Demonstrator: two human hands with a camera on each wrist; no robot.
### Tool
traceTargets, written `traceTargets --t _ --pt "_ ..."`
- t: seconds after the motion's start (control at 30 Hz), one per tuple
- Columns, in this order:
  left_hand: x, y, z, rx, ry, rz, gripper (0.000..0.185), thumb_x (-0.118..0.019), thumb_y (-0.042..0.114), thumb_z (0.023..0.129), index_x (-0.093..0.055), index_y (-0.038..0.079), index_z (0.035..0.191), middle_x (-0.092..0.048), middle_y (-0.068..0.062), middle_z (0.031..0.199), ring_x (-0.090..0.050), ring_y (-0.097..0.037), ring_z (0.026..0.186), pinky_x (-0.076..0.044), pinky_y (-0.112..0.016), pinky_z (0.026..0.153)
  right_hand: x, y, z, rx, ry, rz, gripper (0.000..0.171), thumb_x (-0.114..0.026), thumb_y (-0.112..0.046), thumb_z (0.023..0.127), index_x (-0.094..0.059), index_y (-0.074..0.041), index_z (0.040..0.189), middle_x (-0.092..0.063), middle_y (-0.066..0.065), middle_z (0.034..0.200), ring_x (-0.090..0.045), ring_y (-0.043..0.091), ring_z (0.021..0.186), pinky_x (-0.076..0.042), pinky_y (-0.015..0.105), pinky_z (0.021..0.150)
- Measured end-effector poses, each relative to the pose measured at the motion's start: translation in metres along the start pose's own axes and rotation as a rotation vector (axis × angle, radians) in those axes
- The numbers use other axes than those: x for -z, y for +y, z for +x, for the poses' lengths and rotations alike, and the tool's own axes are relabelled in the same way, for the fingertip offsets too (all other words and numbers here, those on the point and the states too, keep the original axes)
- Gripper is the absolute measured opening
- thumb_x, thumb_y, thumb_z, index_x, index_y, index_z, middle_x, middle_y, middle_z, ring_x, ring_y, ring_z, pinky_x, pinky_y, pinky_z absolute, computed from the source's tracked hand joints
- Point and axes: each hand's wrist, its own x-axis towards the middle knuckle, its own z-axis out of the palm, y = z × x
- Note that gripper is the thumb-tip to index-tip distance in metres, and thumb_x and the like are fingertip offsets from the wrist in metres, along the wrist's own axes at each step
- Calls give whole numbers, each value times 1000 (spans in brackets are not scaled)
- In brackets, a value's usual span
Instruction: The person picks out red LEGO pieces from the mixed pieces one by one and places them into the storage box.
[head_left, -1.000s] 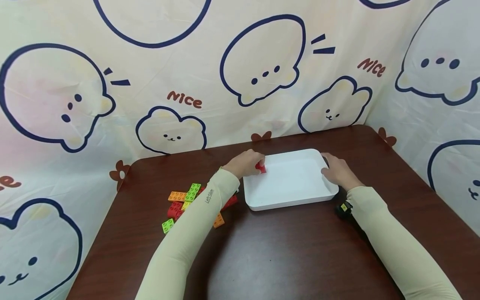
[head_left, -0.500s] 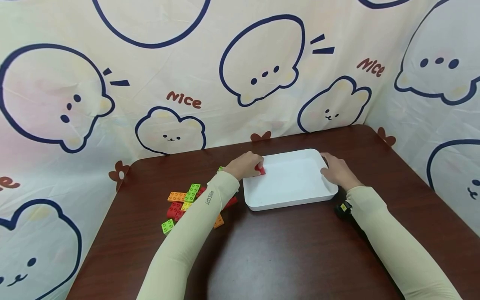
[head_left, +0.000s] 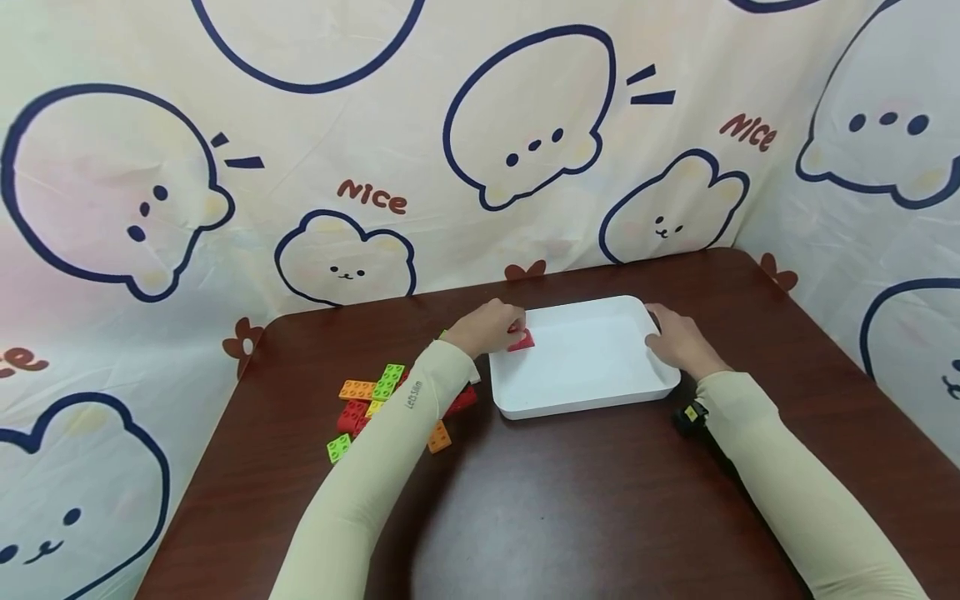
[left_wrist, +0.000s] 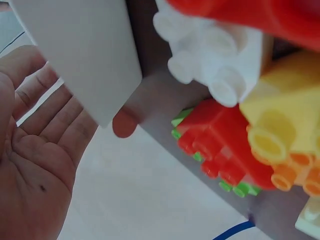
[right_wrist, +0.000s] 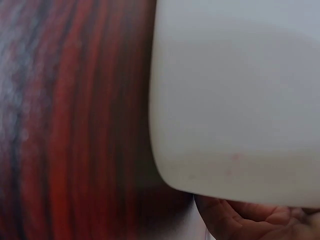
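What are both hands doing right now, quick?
Left hand: open, fingers straight, beside the small red plastic brick in the white plastic tray.
Right hand: touching the tray's right rim; grip cannot be told.

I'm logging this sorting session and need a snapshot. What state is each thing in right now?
white tray: flat on the table, one red brick inside.
red brick: in the tray's left end, at the left hand's fingertips.
left hand: fingers straight in the wrist view, at the brick.
right hand: resting on the tray's right rim.
brick pile: loose on the table, left of the tray.
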Motion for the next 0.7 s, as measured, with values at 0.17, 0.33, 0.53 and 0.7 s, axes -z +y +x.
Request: traceTargets --t 0.17,0.33,0.53,0.7 --pt "10 -1 -8 3 7 -20 20 -70 23 97 -71 16 117 -70 1 100 -62 -13 85 -57 -23 81 2 0 -1 5 -7 0 63 -48 -6 99 -22 9 155 -30 37 153 -34 53 138 -31 66 110" --pt "23 -1 -17 6 31 -13 26 -72 23 96 -70 16 121 -71 -1 111 -66 -15 97 -57 -31 90 3 2 -3 14 -2 -6 63 -48 -7 99 -22 10 155 -30 37 153 -34 54 137 -31 66 110" --pt "33 -10 -28 10 52 9 28 -73 23 96 -70 16 123 -72 -1 110 -68 -15 95 -58 -32 87 3 3 -2 22 -5 -8 63 -48 -7 100 -22 10 155 -28 37 154 -31 54 139 -29 66 111" --pt "35 -17 -36 26 47 7 28 -73 21 96 -70 14 122 -72 -1 107 -68 -14 91 -58 -32 87 2 2 -1 27 -8 -12 63 -48 -7 100 -22 11 154 -28 38 154 -31 54 139 -29 66 111"
